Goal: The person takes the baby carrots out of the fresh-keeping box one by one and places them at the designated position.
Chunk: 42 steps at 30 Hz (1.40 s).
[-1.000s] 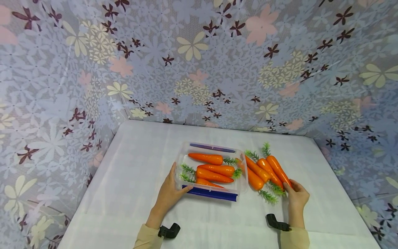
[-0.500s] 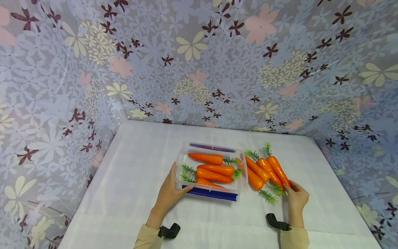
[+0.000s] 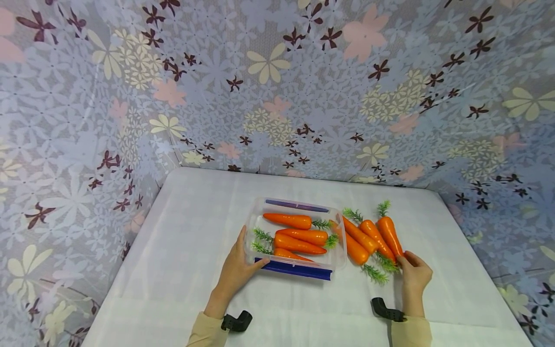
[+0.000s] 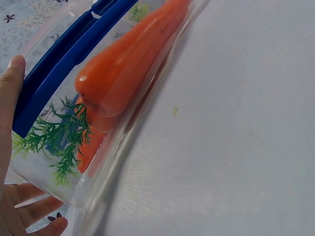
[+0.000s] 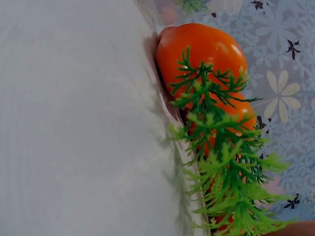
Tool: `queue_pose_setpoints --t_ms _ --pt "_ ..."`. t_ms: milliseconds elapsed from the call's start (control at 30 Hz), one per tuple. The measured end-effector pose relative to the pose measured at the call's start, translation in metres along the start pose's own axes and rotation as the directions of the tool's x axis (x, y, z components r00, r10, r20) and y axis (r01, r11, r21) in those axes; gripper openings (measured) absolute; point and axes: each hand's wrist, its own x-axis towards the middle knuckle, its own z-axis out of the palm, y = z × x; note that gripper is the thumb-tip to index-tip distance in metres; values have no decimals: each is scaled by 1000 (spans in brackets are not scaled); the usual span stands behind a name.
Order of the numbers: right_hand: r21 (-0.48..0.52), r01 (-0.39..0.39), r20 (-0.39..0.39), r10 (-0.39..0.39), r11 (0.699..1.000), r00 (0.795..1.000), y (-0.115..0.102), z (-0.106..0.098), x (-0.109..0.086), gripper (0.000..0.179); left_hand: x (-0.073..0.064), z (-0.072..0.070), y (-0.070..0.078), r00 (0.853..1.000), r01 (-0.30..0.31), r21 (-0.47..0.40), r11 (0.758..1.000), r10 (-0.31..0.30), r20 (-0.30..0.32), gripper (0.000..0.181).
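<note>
Since half a second ago, the leafy end of the end carrot (image 3: 390, 235) has swung a little to the right, farther from the box (image 3: 327, 260), leaving more of a gap between its top and the next carrot. Both of your hands look to be in the same spots.

Your right hand (image 3: 415, 274) pinches the thin tip of that end carrot. Your left hand (image 3: 236, 262) holds the box at its near left corner, with the thumb by the front blue flap (image 3: 295, 271) and the fingers along the left side.

Look at how the end carrot lies: it is to the right of the box, past the other loose ones. Its thin tip is at your right hand, and its fat leafy end points away from you, leaning a bit toward the box. So it lies mostly across the box's long way, which goes left to right. Your right hand is the near one; your left is on the other side of the box. I can't tell if the carrot is up off the cloth.

Three loose carrots (image 3: 376, 238) are bunched just right of the box. Four carrots (image 3: 286, 220) lie inside it. White cloth (image 3: 208, 207) is under the box, and a flowery curtain (image 3: 269, 111) hangs behind it.
</note>
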Motion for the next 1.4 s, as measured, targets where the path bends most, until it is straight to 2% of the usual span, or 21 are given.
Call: queue_pose_setpoints --t_ms 233,433,800,933,1200,1400 --pt "6 45 -28 -45 999 999 -8 3 -2 35 0 1 -1 1000 0 4 1000 0 0 107" --pt "-10 99 -15 -99 995 995 -22 6 -7 34 -1 1 -2 1000 -5 5 1000 6 -7 107" --pt "131 43 51 -50 991 997 -60 23 -25 39 0 1 -4 1000 -9 11 1000 10 -12 108" --pt "167 58 92 -75 984 993 -70 28 -34 35 0 0 -3 1000 -3 8 1000 3 -2 108" --pt "329 79 146 -133 941 980 -89 39 -47 35 -1 0 -2 1000 2 3 1000 -2 2 108" --pt "315 93 199 -162 944 967 -104 50 -57 26 -1 1 -2 1000 3 13 1000 -3 4 108"
